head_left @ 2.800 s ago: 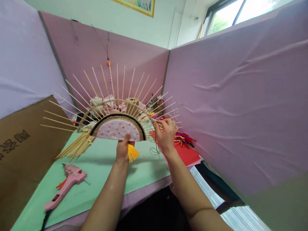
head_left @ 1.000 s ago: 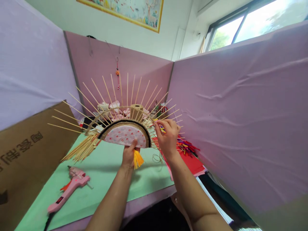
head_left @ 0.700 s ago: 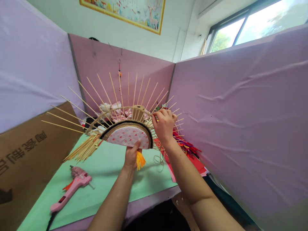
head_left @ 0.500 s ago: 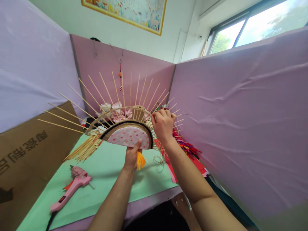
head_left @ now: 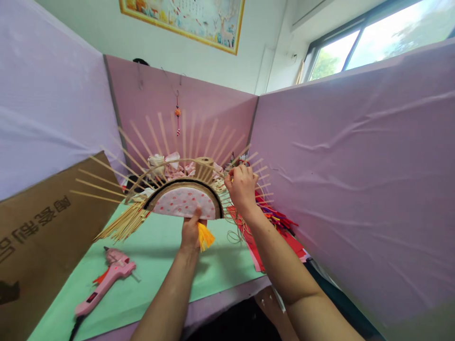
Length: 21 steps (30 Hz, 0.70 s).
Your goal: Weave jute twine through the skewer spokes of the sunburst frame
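Note:
My left hand (head_left: pixel 191 233) grips the lower middle of a half-round fan (head_left: pixel 181 201), thumb on its dotted white cloth face. Black and tan bands edge the curve, and thin wooden sticks (head_left: pixel 101 168) radiate outward, blurred now. A yellow tassel (head_left: pixel 205 237) hangs beside my left hand. Across the sticks runs an arc of twine (head_left: pixel 170 162), woven some way out from the bands. At its right end my right hand (head_left: pixel 242 188) is closed in a pinch on the twine. Loose loops of twine (head_left: pixel 233 237) hang under the fan's right side.
On the green tabletop (head_left: pixel 152 279) lies a pink glue gun (head_left: pixel 112 279). A bundle of sticks (head_left: pixel 124 222) is behind it, beside a cardboard sheet (head_left: pixel 46 222). A twine spool (head_left: pixel 204 163) stands at the back. Red sheets (head_left: pixel 287 246) and coloured strips (head_left: pixel 279 215) lie right.
The fan has shifted slightly, its stick tips lower on the left and now blurred by motion. My left hand moved a little left with it. My right hand keeps its pinch at the right side.

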Each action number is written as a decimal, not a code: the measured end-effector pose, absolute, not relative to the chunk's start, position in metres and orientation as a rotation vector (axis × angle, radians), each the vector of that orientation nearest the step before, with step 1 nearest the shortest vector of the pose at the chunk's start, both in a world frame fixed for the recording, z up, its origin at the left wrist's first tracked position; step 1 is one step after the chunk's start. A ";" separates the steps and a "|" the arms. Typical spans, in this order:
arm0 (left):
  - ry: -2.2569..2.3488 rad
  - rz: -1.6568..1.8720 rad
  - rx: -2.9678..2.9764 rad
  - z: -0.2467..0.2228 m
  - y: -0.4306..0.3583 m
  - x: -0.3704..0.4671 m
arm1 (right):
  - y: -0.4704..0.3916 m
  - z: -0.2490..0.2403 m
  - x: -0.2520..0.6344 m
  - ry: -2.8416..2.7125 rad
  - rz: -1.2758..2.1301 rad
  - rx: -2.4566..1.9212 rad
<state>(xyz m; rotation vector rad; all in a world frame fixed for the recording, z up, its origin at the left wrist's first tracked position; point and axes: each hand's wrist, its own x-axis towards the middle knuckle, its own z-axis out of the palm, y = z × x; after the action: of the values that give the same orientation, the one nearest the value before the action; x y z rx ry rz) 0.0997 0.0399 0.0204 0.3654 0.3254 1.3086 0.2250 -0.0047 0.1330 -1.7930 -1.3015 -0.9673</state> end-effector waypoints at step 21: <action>0.321 1.267 0.563 0.015 0.031 0.106 | -0.016 0.142 0.218 -1.369 -0.998 -1.751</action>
<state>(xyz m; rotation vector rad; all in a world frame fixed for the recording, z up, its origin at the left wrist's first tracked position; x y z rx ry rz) 0.1061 0.0312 0.0147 0.5634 0.3205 1.2673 0.2181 -0.0156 0.1422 -1.7513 -1.3686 -0.9985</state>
